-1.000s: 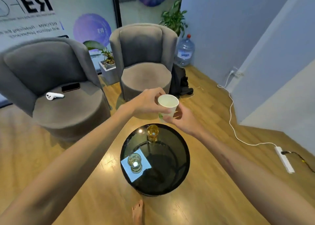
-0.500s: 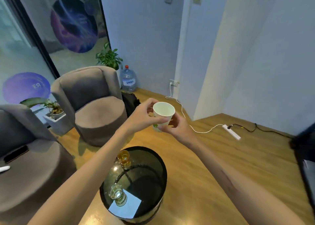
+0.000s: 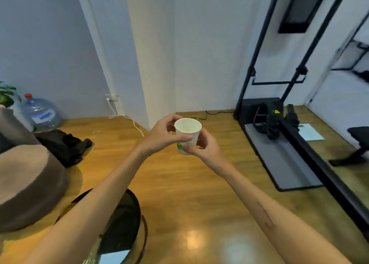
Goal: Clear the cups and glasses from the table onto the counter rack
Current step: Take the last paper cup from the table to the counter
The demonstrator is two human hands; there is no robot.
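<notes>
Head view: round black table sits low beneath the left forearm; farther out, left hand and right hand pinch a white paper cup upright between their fingertips above wooden floor.

Matt paper, glossy wood

We see a white matt paper cup, glossy wooden plank floor, shiny round black glass table.
</notes>
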